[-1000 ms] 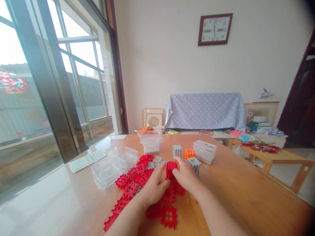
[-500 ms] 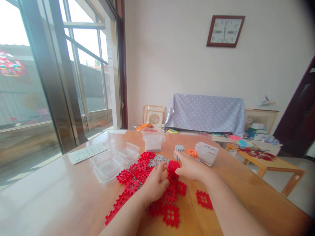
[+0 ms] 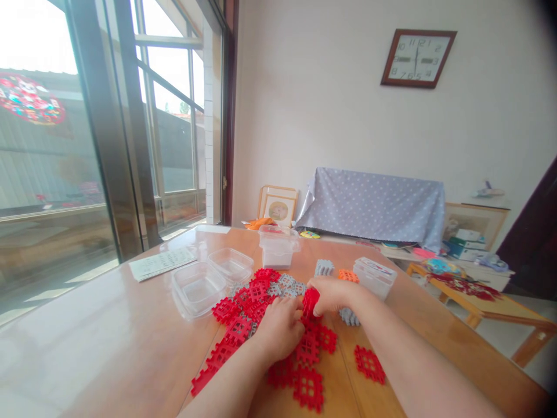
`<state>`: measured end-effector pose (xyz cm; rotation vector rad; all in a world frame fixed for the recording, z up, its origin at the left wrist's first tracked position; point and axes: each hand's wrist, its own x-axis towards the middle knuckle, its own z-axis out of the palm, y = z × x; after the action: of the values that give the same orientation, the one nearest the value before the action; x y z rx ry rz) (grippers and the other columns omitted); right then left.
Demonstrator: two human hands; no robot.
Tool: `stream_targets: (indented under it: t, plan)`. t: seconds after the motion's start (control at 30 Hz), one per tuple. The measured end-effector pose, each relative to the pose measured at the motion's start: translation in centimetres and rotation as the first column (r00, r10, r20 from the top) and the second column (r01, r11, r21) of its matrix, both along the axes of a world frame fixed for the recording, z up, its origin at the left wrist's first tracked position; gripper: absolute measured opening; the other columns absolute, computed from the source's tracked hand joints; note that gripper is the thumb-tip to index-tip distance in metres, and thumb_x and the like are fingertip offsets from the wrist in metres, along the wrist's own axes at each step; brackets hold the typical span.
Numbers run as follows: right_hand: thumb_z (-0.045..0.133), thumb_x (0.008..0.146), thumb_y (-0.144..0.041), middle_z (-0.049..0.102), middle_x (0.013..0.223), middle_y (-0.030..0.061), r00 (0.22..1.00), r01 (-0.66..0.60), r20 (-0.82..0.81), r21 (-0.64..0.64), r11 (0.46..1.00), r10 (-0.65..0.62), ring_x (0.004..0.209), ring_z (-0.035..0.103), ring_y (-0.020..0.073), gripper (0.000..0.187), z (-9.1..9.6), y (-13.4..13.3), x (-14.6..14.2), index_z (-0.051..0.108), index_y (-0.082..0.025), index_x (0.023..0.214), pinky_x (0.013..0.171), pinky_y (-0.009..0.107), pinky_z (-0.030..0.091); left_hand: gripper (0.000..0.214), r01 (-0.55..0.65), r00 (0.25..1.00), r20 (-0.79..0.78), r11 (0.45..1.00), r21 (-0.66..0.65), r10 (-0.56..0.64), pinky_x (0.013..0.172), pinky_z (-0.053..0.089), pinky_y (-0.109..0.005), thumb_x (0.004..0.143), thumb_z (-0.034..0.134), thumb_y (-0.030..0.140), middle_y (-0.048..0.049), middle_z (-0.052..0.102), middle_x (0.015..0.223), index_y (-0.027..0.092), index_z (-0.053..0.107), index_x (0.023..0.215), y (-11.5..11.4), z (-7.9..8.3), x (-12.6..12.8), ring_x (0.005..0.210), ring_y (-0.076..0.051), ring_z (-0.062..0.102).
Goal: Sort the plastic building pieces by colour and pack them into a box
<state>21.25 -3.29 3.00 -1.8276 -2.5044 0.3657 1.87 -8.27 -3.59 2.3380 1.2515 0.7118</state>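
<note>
one wooden table [image 3: 108, 348] fills the foreground, the biggest thing here. behind it one dotted grey-blue cloth [image 3: 374, 203] hangs over something hidden, and one low table [image 3: 531, 310] stands at the right. one framed clock [image 3: 419, 58] hangs on the wall; its numerals read clearly, 11, 2, 3 and 8 among them, but no brand can be made out.

on the table lie two shallow clear trays [image 3: 198, 284] side by side at the left, and beyond them a paper [image 3: 163, 264] with rows of writing too small to read. one clear tub [image 3: 277, 258] stands at the back, perhaps more than one stacked. one lidded box [image 3: 375, 280] sits at the right, printing on its lid, not legible.

the right hand [image 3: 333, 295] has thumb and fingers closed around one red block [image 3: 310, 303], just above the red pieces. the left hand [image 3: 281, 328] lies over the pile, fingers bent down; whether they grip anything cannot be told.

near the right hand are two grey blocks [image 3: 324, 267] and one orange block [image 3: 348, 276]. smallest are the flat red pieces [image 3: 308, 388], too overlapped to count, one lying apart at the right, with some flat grey pieces [image 3: 287, 283] among them.
</note>
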Motion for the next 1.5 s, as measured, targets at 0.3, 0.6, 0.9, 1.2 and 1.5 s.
stream_targets:
  t: [0.3, 0.6, 0.9, 1.2, 1.5]
  plan:
    - [0.082, 0.056, -0.034, 0.073, 0.103, 0.0021, 0.998, -0.020, -0.058, 0.032, 0.999, 0.022, 0.092, 0.067, 0.0237, 0.052, 0.0, 0.2, 1.0, 0.070, -0.025, 0.106, 0.075, 0.029, 0.047, 0.022, -0.038, 0.999, -0.015, 0.997, 0.069, 0.039, 0.082, 0.043, -0.032, 0.080, 0.051, 0.017, -0.0064, 0.066, 0.103, 0.023, 0.060, 0.099, 0.2, -0.6, -0.1, 0.097, -0.024, 0.058]
    - [0.084, 0.058, -0.038, 0.058, 0.142, 0.0112, 0.981, 0.010, -0.194, 0.006, 1.000, -0.009, 0.127, 0.056, 0.0308, 0.085, -0.2, -0.1, 1.7, 0.057, -0.022, 0.138, 0.106, 0.038, 0.043, 0.028, -0.019, 0.999, 0.049, 0.998, 0.053, 0.017, 0.087, 0.046, -0.033, 0.078, 0.051, 0.014, -0.0060, 0.068, 0.107, 0.023, 0.062, 0.102, 0.2, -0.4, 0.0, 0.099, -0.024, 0.060]
    - [0.043, 0.095, -0.040, 0.059, 0.139, 0.0131, 0.702, 0.382, -0.672, 0.072, 0.921, -0.238, 0.125, 0.059, 0.0211, 0.052, -1.7, -4.9, 1.8, 0.046, -0.018, 0.142, 0.098, 0.032, 0.047, 0.033, 0.032, 0.956, 0.293, 0.995, -0.098, -0.002, 0.098, 0.047, -0.030, 0.085, 0.045, 0.015, -0.0057, 0.069, 0.120, 0.022, 0.059, 0.114, 0.6, -0.6, 0.2, 0.113, -0.020, 0.062]
    - [0.045, 0.085, -0.022, 0.066, 0.070, 0.0003, 0.905, 0.337, -0.320, 0.136, 0.931, -0.281, 0.070, 0.059, 0.0166, 0.019, -4.0, -8.9, 2.1, 0.057, -0.021, 0.070, 0.061, 0.026, 0.032, 0.028, -0.011, 1.000, -0.022, 1.000, -0.003, 0.011, 0.078, 0.046, -0.033, 0.084, 0.059, 0.046, -0.0058, 0.069, 0.100, 0.024, 0.058, 0.101, -1.1, 1.0, 0.2, 0.093, -0.025, 0.063]
    - [0.044, 0.083, -0.017, 0.063, 0.069, -0.0010, 0.916, 0.184, -0.386, 0.157, 0.970, -0.111, 0.069, 0.057, 0.0168, 0.016, -6.8, -8.5, 0.1, 0.056, -0.022, 0.074, 0.062, 0.026, 0.031, 0.042, 0.014, 0.973, -0.229, 0.999, 0.039, -0.004, 0.087, 0.044, -0.044, 0.066, 0.075, 0.049, -0.0076, 0.062, 0.106, 0.025, 0.062, 0.098, -1.4, 1.0, -0.4, 0.098, -0.031, 0.059]
